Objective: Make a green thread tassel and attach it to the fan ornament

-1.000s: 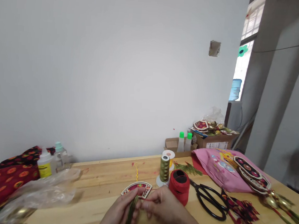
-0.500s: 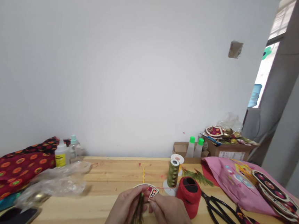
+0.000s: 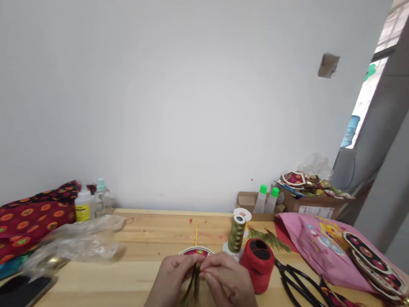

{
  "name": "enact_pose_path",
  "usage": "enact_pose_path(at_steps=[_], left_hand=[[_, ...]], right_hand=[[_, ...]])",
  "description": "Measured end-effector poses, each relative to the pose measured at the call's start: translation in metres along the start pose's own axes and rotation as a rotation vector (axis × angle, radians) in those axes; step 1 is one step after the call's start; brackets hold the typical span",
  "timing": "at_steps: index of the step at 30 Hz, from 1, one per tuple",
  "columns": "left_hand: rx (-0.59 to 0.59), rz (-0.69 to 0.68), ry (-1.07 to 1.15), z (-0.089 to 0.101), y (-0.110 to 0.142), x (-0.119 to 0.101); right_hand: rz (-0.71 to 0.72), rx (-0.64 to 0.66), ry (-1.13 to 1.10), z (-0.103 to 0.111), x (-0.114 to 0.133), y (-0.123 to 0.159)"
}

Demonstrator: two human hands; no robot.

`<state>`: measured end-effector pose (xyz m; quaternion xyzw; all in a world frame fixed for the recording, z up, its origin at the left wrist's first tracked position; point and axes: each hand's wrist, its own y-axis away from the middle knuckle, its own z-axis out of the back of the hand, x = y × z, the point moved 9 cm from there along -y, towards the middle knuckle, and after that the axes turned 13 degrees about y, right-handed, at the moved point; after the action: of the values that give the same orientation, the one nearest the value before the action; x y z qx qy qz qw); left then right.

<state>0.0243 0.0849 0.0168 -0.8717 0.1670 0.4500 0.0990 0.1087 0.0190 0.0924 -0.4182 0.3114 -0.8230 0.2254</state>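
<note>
My left hand and my right hand meet low in the middle of the view, fingertips pinched together on a bundle of olive-green threads that hangs down between them. Just behind the fingers lies a fan-shaped red ornament, mostly hidden by the hands. A red thread spool stands right beside my right hand, with an olive-gold thread cone behind it.
Black scissors lie right of the red spool on the wooden table. Pink cloth and patterned ornaments fill the right. Clear plastic bag, glue bottles, red patterned fabric and a phone sit left. Cardboard boxes stand at the back.
The view swung left, then steadied. My right hand closed in onto the green thread bundle, so both hands now pinch it together and cover more of the fan ornament.
</note>
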Motion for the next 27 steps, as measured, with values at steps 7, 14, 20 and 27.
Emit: enact_pose_path(at_steps=[7,14,20,27], left_hand=[[-0.025,0.02,0.096,-0.005,0.0,-0.01],[-0.058,0.01,-0.105,-0.018,0.003,-0.031],[-0.005,0.013,-0.02,-0.04,0.008,-0.045],[-0.043,0.065,0.022,-0.046,0.007,-0.028]], right_hand=[[-0.277,-0.104,-0.186,0.011,-0.034,-0.001],[-0.232,-0.18,-0.083,0.023,-0.032,0.0],[-0.256,-0.287,0.018,0.035,-0.031,0.004],[-0.305,-0.198,-0.117,0.016,-0.04,0.003]])
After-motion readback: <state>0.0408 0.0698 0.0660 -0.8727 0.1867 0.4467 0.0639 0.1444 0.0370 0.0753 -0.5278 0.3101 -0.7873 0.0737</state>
